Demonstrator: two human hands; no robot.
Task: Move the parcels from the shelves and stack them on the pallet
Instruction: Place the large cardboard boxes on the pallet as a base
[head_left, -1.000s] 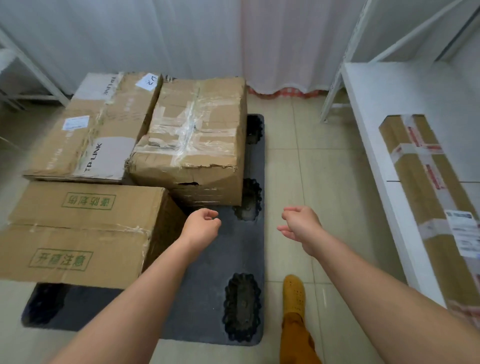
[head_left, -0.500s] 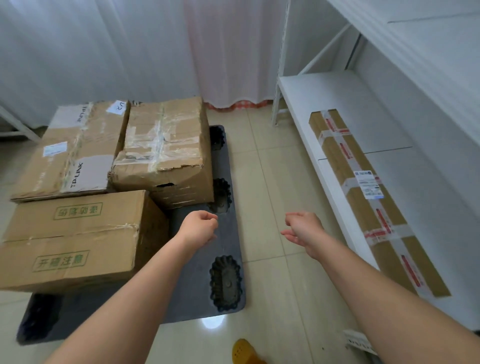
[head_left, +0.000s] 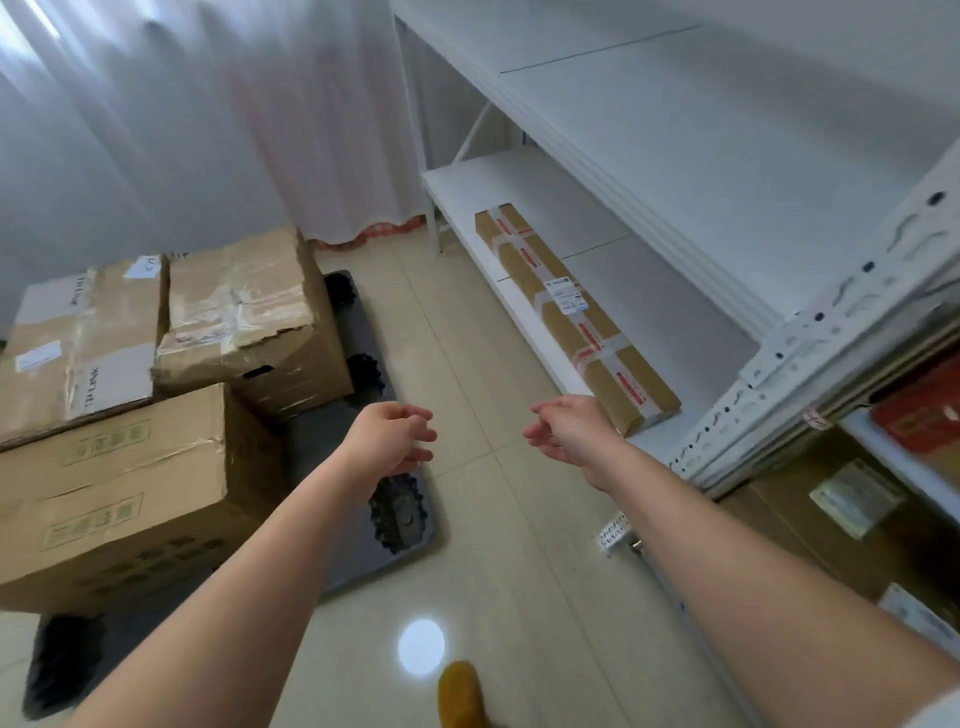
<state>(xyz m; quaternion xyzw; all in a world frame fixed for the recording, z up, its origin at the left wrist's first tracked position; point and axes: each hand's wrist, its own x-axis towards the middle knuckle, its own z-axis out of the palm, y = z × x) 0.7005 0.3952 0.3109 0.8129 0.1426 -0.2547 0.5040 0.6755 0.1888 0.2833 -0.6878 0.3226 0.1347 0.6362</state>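
Three cardboard parcels stand on the dark pallet (head_left: 343, 431) at the left: a near one with green print (head_left: 119, 493), a taped one (head_left: 249, 322) behind it, and a TP-LINK one (head_left: 78, 343) at the far left. A long flat parcel with red-white tape (head_left: 571, 322) lies on the lowest white shelf (head_left: 524, 192) at the right. My left hand (head_left: 389, 436) hovers over the pallet's right edge, fingers loosely curled, holding nothing. My right hand (head_left: 566, 426) hangs just short of the long parcel's near end, fingers relaxed and empty.
A white shelf unit (head_left: 675, 156) runs along the right wall, with more boxes (head_left: 841, 499) low at the near right. White curtains (head_left: 182, 119) hang behind the pallet. Beige floor tiles (head_left: 467, 364) lie between pallet and shelves. A yellow shoe (head_left: 462, 691) shows at the bottom.
The view has swung right and up, bringing the shelves and long parcel into fuller sight. Both hands have loosened from curled fists, and the right hand is closer to the long parcel.
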